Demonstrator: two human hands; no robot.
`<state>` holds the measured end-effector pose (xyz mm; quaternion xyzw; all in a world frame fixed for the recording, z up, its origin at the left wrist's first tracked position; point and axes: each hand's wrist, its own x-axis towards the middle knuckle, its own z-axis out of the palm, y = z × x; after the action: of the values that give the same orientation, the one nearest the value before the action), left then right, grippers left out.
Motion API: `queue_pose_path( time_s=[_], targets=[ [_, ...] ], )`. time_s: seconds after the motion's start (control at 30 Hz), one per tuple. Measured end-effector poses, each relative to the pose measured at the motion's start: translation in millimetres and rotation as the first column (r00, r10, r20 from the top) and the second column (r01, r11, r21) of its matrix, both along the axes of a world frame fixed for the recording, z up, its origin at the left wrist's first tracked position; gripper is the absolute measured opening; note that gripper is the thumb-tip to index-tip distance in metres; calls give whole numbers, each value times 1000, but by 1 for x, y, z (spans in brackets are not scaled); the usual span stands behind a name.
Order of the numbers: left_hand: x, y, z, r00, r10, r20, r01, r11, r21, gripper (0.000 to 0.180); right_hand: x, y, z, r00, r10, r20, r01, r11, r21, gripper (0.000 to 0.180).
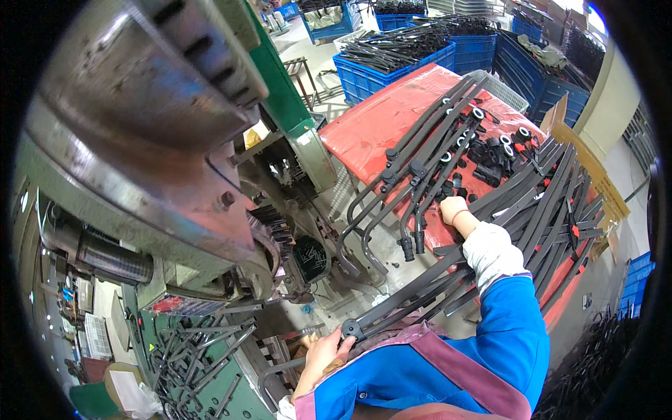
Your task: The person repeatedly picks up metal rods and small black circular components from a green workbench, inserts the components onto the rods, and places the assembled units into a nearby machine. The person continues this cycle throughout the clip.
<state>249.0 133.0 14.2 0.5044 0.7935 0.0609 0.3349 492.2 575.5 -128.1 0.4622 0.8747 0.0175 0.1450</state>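
My left hand (323,358) is closed around a long black tube (406,292), right beside its round joint (351,327). The tube slopes up to the right across my lap toward the red-covered table (353,140), with other black tubes beneath it. My right hand (455,208) is over the table with curled fingers, at a scatter of small black fittings (456,180); whatever its fingertips hold is hidden. Just left of it lie several black tubes with curved ends (413,164), overhanging the table's edge. To its right is a large pile of flat black bars (542,210).
A large press-like machine (147,140) fills the left side. Below it, a green surface (224,388) carries loose black tubes. A cardboard piece (595,168) stands along the table's right edge. Blue crates (350,80) of black parts and a white basket (504,91) are behind.
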Motion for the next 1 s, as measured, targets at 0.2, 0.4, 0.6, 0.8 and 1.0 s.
queue_pose_path(
  time_s=[0.2,0.4,0.6,0.8,1.0],
  targets=[
    [-6,-8,-7,1000,2,0,-2,995,97,59,11,-8,20,958,-40,-284,70,993,96,18],
    [-18,-6,-10,998,-69,-9,69,991,119,64,1,-83,101,540,388,-747,-256,921,293,13],
    [-15,-14,-1,999,-28,-43,37,973,230,56,-62,-227,175,553,54,-831,-543,780,-311,23],
    [-13,-18,17,999,-39,-22,42,985,166,55,-96,-271,164,396,199,-896,-814,528,-242,22],
    [-14,-26,17,999,-38,1,38,990,135,53,-114,-295,153,582,-82,-809,-660,533,-529,19]
  ],
)
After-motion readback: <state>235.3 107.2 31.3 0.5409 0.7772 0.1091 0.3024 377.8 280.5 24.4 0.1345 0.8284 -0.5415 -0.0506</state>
